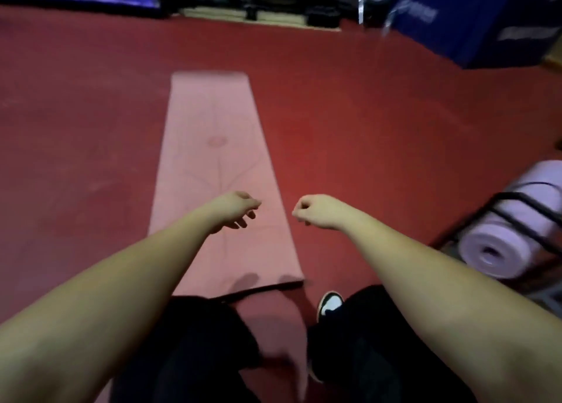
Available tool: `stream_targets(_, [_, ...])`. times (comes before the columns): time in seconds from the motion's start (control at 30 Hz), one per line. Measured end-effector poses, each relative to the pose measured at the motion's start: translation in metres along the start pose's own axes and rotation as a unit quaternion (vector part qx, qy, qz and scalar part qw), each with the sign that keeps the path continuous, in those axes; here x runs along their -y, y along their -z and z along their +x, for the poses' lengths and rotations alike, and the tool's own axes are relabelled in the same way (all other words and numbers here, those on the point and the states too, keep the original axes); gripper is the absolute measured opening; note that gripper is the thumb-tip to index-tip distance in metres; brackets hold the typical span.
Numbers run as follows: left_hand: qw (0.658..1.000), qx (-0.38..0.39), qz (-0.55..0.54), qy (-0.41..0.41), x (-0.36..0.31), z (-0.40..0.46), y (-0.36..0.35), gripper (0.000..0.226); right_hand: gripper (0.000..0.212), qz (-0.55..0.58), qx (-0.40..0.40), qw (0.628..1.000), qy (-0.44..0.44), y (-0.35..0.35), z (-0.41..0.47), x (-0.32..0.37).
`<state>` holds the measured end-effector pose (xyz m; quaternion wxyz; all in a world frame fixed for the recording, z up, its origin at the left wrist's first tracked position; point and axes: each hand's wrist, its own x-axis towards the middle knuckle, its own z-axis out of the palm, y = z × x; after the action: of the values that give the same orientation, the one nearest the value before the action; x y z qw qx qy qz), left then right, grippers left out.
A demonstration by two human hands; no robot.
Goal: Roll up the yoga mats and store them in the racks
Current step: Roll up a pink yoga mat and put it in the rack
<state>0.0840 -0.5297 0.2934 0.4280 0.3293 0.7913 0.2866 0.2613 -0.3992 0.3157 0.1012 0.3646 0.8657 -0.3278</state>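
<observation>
Gym or yoga studio: red padded floor, flat pink yoga mat, rolled lilac foam mats in black wire rack, blue crash pads.

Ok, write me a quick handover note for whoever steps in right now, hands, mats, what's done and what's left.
Left hand: held out over the pink yoga mat, fingers loosely curled, holding nothing.
Right hand: held out beside the left, fingers curled in, also holding nothing.
Pink yoga mat: lies flat and fully unrolled on the red floor, near end just ahead of the feet.
Done: a lilac rolled mat already sits in the black rack at the right.
Left: roll the pink mat, probably from the near end, then store it in the rack.
</observation>
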Motion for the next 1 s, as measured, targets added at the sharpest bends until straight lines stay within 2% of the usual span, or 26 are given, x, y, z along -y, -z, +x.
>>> stream_targets(0.1, [0.998, -0.013, 0.039, 0.049, 0.07, 0.019, 0.025, 0.032, 0.029, -0.125, 0.091, 0.988, 0.0, -0.057, 0.05, 0.014])
stream_targets(0.17, [0.994, 0.01, 0.078, 0.077, 0.116, 0.037, 0.032, 0.032, 0.033, -0.173, 0.15, 0.973, -0.014, -0.097, 0.082, 0.011])
stream_targets(0.23, [0.985, 0.046, 0.131, 0.098, 0.163, 0.057, 0.032, 0.031, 0.035, -0.194, 0.197, 0.961, -0.034, -0.138, 0.114, 0.001])
stream_targets(0.37, [0.953, 0.122, 0.252, 0.119, 0.235, 0.091, 0.021, 0.038, 0.034, -0.193, 0.237, 0.95, -0.064, -0.202, 0.155, -0.025])
stream_targets(0.5, [0.924, 0.171, 0.317, 0.131, 0.295, 0.122, 0.007, 0.041, 0.034, -0.19, 0.248, 0.946, -0.084, -0.254, 0.189, -0.049])
stream_targets(0.67, [0.91, 0.182, 0.34, 0.152, 0.375, 0.156, -0.018, 0.054, 0.065, -0.197, 0.244, 0.943, -0.113, -0.315, 0.226, -0.082])
stream_targets(0.77, [0.893, 0.19, 0.384, 0.139, 0.405, 0.163, -0.034, 0.061, 0.073, -0.213, 0.228, 0.944, -0.106, -0.337, 0.24, -0.097])
stream_targets(0.9, [0.881, 0.169, 0.423, 0.125, 0.426, 0.165, -0.053, 0.051, 0.069, -0.247, 0.206, 0.942, -0.097, -0.358, 0.251, -0.115])
stream_targets(1.0, [0.873, 0.134, 0.453, 0.122, 0.43, 0.165, -0.061, 0.043, 0.043, -0.243, 0.179, 0.95, -0.081, -0.36, 0.254, -0.125])
